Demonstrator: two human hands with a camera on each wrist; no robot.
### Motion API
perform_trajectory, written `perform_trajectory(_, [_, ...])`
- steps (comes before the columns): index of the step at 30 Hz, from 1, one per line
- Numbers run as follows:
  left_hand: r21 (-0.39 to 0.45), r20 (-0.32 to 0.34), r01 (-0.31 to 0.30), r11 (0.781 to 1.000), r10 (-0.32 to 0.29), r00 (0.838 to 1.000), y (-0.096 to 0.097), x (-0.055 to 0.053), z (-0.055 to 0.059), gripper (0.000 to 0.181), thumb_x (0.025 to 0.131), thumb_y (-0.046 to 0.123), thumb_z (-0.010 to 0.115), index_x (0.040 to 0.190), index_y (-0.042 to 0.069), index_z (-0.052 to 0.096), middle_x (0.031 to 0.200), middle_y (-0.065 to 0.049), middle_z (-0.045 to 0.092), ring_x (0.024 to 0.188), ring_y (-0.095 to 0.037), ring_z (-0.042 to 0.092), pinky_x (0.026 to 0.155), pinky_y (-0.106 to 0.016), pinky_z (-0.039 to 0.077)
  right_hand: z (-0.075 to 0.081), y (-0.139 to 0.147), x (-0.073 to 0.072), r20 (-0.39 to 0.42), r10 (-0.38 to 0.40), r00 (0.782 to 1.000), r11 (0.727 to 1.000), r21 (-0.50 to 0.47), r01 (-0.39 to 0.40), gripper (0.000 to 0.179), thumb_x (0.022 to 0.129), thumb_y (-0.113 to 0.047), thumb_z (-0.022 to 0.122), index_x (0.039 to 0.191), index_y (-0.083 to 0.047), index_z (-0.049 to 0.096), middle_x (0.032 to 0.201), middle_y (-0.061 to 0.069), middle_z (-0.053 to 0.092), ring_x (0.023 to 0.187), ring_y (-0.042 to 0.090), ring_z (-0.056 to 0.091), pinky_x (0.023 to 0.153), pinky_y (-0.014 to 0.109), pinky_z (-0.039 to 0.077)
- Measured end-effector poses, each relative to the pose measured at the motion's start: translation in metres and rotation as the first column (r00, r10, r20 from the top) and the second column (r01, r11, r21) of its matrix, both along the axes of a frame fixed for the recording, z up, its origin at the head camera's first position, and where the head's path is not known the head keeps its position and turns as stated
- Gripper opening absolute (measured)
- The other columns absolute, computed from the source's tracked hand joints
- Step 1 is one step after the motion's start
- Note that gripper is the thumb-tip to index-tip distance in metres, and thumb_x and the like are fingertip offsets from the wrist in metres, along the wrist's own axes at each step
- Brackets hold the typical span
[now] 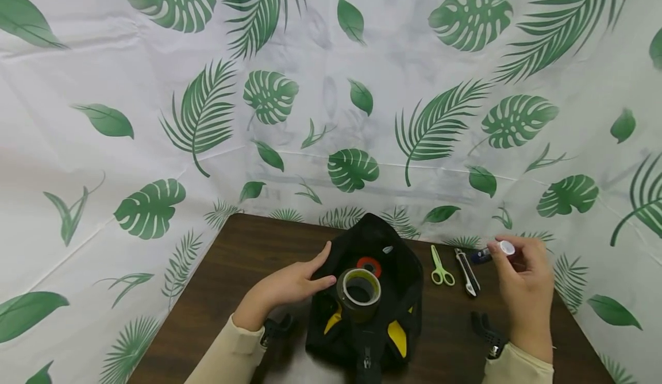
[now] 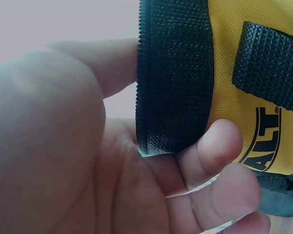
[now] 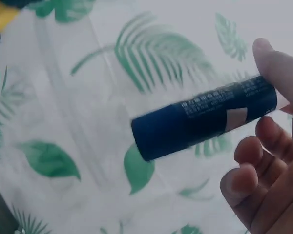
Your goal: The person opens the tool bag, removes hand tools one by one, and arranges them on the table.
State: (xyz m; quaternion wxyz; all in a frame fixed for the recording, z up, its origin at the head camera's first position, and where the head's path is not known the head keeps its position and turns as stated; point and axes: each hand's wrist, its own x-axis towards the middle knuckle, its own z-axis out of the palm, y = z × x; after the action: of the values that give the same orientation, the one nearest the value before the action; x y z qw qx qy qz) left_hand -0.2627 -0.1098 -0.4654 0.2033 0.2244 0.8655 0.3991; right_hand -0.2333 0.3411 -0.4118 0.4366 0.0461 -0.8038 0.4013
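Fingers of the right hand (image 1: pixel 530 280) are pinching one end of a dark blue tube (image 3: pixel 205 117), thumb on one side and forefinger on the other, while the remaining fingers are bending loosely beneath it. That tube is hovering near the far right corner of the desk (image 1: pixel 269 240), its round white end (image 1: pixel 507 248) showing by the thumb and small pale print running along its side.

Across the desk, the left hand (image 1: pixel 287 283) is gripping the left rim of a black and yellow bag (image 1: pixel 403 272), its thumb and forefinger spreading well apart. From the left wrist, one digit is passing behind the black zip edge (image 2: pixel 173 78) and the other fingers are resting along the yellow front, where the letters ALT are showing.

The bag is standing about midway between the desk's side edges and reaching its far edge. A wide roll of tape (image 1: pixel 344 300) is sitting at the bag's mouth, and a smaller orange-red roll (image 1: pixel 377 265) is lying just beyond it, inside. Between the bag and the right hand, near the far edge, green scissors (image 1: pixel 442 272) and a utility knife (image 1: pixel 468 275) are lying side by side, apart. Leaf-printed cloth (image 1: pixel 310 114) is hanging behind the desk.
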Motion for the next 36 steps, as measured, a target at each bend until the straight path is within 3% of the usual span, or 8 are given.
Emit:
perform_trajectory(9, [0.009,0.001,0.009,1.0,-0.009,1.0,0.0,0.0,0.0,0.09,0.109,0.068,0.051,0.176,0.039,-0.001,0.179,-0.008,0.031,0.158,-0.036,0.047,0.128,-0.061,0.038,-0.039,0.049,-0.02,0.093,-0.071,0.993,0.976,-0.201,0.088,0.032,0.101,-0.003,0.077,0.133,0.002,0.075,0.103,-0.007,0.054,0.065,0.005,0.061,0.055,0.012,0.054])
perform_trajectory(12, [0.008,0.003,0.007,1.0,-0.007,1.0,0.0,0.0,-0.001,0.089,0.109,0.068,0.051,0.176,0.039,-0.001,0.179,-0.008,0.03,0.158,-0.036,0.047,0.129,-0.06,0.037,-0.058,0.062,-0.028,0.024,0.025,0.999,0.907,-0.42,-0.012,0.036,0.098,0.003,0.078,0.133,0.007,0.073,0.106,-0.001,0.06,0.08,0.011,0.065,0.066,0.013,0.058])
perform_trajectory(15, [0.009,0.004,0.004,1.0,-0.004,1.0,-0.001,-0.001,-0.002,0.089,0.109,0.067,0.052,0.176,0.039,-0.001,0.18,-0.007,0.029,0.159,-0.035,0.045,0.129,-0.06,0.036,-0.08,0.073,-0.039,-0.213,0.122,0.969,0.71,-0.664,-0.235,0.039,0.094,0.014,0.076,0.132,0.019,0.067,0.113,0.012,0.068,0.088,0.017,0.068,0.073,0.016,0.06])
perform_trajectory(21, [0.01,0.003,0.004,1.0,-0.004,1.0,0.001,0.0,-0.002,0.089,0.109,0.068,0.051,0.175,0.041,-0.001,0.18,-0.007,0.029,0.16,-0.035,0.044,0.129,-0.06,0.036,-0.128,0.099,-0.053,-0.624,0.107,0.774,0.152,-0.759,-0.633,0.027,0.096,0.024,0.061,0.124,0.026,0.06,0.105,0.025,0.069,0.078,0.029,0.068,0.064,0.032,0.061])
perform_trajectory(23, [0.01,0.001,0.006,1.0,-0.006,1.0,0.001,-0.001,-0.002,0.089,0.109,0.068,0.051,0.176,0.041,-0.001,0.18,-0.007,0.029,0.16,-0.035,0.044,0.129,-0.06,0.036,-0.145,0.107,-0.054,-0.667,0.084,0.74,0.007,-0.742,-0.67,0.018,0.1,0.021,0.058,0.117,0.021,0.06,0.097,0.024,0.069,0.071,0.031,0.066,0.059,0.035,0.06])
perform_trajectory(26, [0.007,-0.002,0.006,1.0,-0.006,1.0,0.001,-0.001,-0.002,0.089,0.109,0.068,0.051,0.176,0.04,-0.001,0.18,-0.007,0.029,0.16,-0.035,0.044,0.13,-0.06,0.036,-0.163,0.117,-0.055,-0.664,0.069,0.744,-0.112,-0.746,-0.656,0.009,0.102,0.017,0.057,0.109,0.013,0.058,0.091,0.023,0.068,0.067,0.033,0.066,0.058,0.038,0.06])
perform_trajectory(30, [0.009,-0.004,0.001,1.0,-0.001,1.0,0.002,-0.001,-0.004,0.088,0.11,0.066,0.051,0.176,0.04,-0.001,0.18,-0.006,0.028,0.16,-0.035,0.043,0.13,-0.06,0.036,-0.168,0.121,-0.058,-0.55,0.079,0.831,-0.096,-0.834,-0.543,0.015,0.101,0.019,0.06,0.113,0.01,0.058,0.096,0.021,0.066,0.069,0.032,0.069,0.061,0.038,0.062])
perform_trajectory(36, [0.001,-0.008,0.0,1.0,0.0,1.0,0.002,-0.002,-0.005,0.089,0.109,0.068,0.051,0.175,0.042,-0.001,0.18,-0.005,0.027,0.161,-0.036,0.041,0.13,-0.061,0.035,-0.173,0.113,-0.066,-0.298,0.07,0.952,0.107,-0.946,-0.304,0.031,0.093,0.025,0.067,0.122,0.014,0.069,0.102,0.019,0.066,0.068,0.025,0.074,0.065,0.029,0.065])
